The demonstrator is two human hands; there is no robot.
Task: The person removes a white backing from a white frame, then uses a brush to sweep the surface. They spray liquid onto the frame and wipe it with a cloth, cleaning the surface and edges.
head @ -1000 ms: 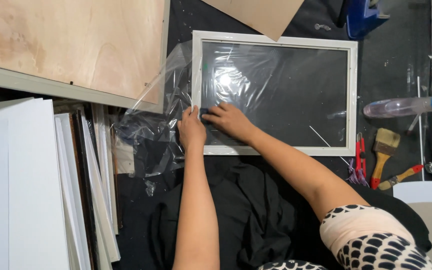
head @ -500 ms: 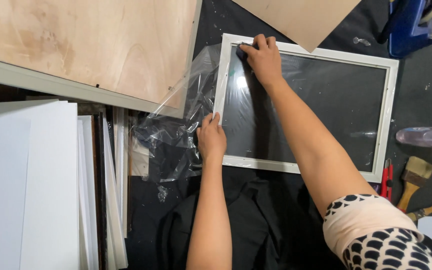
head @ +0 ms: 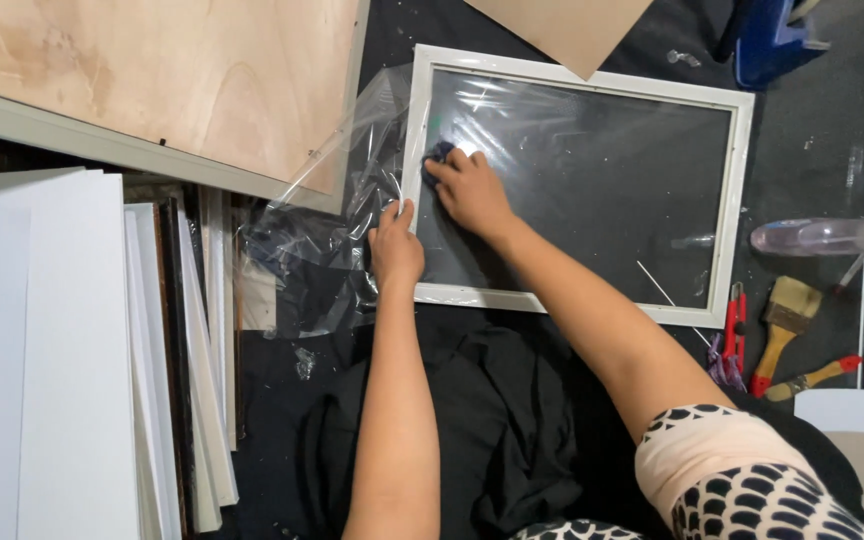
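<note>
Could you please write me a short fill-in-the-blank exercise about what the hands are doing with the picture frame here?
1. The right hand presses a small dark ___ on the glass.
2. The left hand rests on the frame's ___ edge.
3. The frame is ___ in colour.
4. The paintbrush lies to the ___ of the frame.

Missing words: cloth; left; white; right

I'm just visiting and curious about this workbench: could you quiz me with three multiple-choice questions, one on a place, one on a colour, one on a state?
1. Where does the left hand rest?
A. on the frame's left edge
B. on the brush
C. on the plywood

2. What colour is the frame?
A. red
B. white
C. black

3. What is the right hand doing?
A. hanging free
B. gripping the spray bottle
C. pressing a dark cloth on the glass

Answers: 1 A, fingers lie on that edge; 2 B, its border is white; 3 C, cloth shows under the fingers.
</note>
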